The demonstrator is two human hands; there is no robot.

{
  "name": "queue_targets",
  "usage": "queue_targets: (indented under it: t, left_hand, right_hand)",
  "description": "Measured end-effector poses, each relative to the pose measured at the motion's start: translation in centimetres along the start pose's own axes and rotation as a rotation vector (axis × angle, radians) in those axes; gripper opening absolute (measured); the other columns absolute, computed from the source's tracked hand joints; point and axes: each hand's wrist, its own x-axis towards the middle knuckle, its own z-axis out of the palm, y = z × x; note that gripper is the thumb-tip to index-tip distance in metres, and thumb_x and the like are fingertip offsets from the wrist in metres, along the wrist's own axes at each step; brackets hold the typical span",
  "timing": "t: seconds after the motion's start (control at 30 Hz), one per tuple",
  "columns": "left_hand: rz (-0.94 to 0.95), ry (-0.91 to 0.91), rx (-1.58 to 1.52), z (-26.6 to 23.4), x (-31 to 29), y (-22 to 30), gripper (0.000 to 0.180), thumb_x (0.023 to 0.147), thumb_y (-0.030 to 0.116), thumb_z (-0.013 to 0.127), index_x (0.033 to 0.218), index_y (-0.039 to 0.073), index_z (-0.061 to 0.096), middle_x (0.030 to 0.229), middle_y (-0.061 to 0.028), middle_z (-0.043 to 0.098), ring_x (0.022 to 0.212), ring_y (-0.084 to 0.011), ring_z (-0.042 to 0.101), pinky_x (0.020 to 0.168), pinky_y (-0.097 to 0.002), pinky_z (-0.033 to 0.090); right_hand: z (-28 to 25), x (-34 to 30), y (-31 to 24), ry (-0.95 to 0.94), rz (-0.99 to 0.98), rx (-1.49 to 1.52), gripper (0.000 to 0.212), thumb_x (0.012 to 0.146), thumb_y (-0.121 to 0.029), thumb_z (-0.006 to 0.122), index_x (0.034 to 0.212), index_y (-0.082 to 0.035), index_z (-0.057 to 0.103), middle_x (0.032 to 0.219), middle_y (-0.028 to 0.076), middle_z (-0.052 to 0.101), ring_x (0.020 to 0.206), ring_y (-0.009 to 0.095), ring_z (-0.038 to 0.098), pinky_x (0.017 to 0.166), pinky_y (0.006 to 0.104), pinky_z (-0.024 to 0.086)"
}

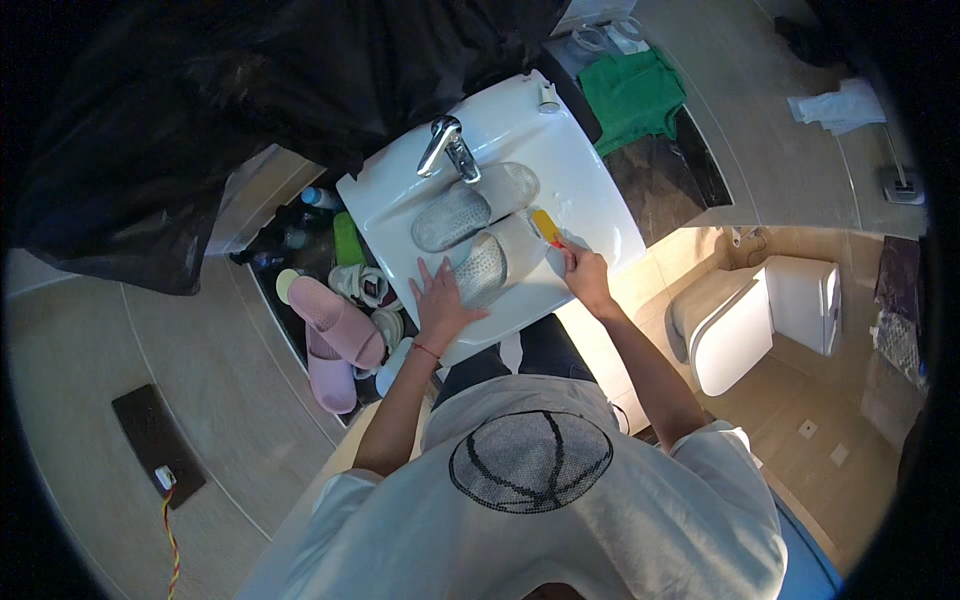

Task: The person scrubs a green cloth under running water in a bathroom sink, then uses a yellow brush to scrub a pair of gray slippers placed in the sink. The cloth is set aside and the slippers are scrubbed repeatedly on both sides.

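Observation:
Two pale grey slippers lie in the white washbasin (606, 205). The farther slipper (447, 219) rests below the chrome faucet (450, 148); the nearer slipper (482, 268) lies between my hands. My left hand (441, 303) is open, fingers spread at the near slipper's left end and over the basin's front. My right hand (583, 273) is closed around the red handle of a small scrub brush (545, 225). The brush's yellow head is against or just above the near slipper's right end; contact cannot be made out, and its bristles are hidden.
Pink slippers (337, 322) and light sneakers (359, 286) crowd the dark counter left of the basin, near a blue-capped bottle (321, 198). A green cloth (632, 98) lies at the far right. Black sheeting (250, 90) hangs at the back left. A toilet (738, 335) stands to the right.

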Motion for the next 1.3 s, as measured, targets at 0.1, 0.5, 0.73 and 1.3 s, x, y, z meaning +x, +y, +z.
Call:
queue_targets:
  t: [0.1,0.5,0.73,1.3]
  left_hand:
    - [0.055,-0.012,-0.065,1.3,-0.2,-1.2,0.099,0.060,0.031,0.087,0.137,-0.006,0.037,0.135,-0.0213,0.049,0.143,-0.0432,0.022,0.114,-0.0647,0.016]
    - [0.124,0.272,-0.235,1.2,-2.0,0.6,0.080,0.057,-0.001,0.080,0.129,-0.002,0.043,0.133,-0.0194,0.047,0.140,-0.0455,0.027,0.112,-0.0479,0.033]
    - [0.241,0.368,-0.156,0.0,-1.9,0.9,0.075,0.062,-0.003,0.076,0.131,0.003,0.048,0.137,-0.0130,0.047,0.142,-0.0436,0.026,0.109,-0.0472,0.037]
    - [0.478,0.420,0.034,-0.6,-1.2,-0.4,0.057,0.079,0.000,0.062,0.133,0.012,0.051,0.140,-0.0102,0.049,0.138,-0.0478,0.032,0.104,-0.0518,0.041]
  right_hand:
    - [-0.5,-0.9,-2.1,-0.072,0.054,0.070,0.029,0.094,-0.014,0.055,0.120,-0.014,0.067,0.078,0.024,0.065,0.070,0.042,0.064,0.062,0.0472,0.051]
    - [-1.8,-3.5,-6.6,-0.038,-0.199,0.280,0.027,0.090,-0.017,0.057,0.112,-0.018,0.072,0.075,0.020,0.066,0.061,0.037,0.064,0.058,0.0447,0.052]
    - [-4.2,1.5,-4.3,-0.013,0.009,0.068,0.024,0.090,-0.017,0.057,0.105,-0.018,0.075,0.067,0.018,0.064,0.059,0.037,0.063,0.057,0.0432,0.051]
    - [-7.3,-0.9,-3.3,0.056,-0.056,-0.079,0.025,0.091,-0.020,0.060,0.112,-0.024,0.073,0.065,0.014,0.064,0.055,0.033,0.064,0.051,0.0417,0.050]
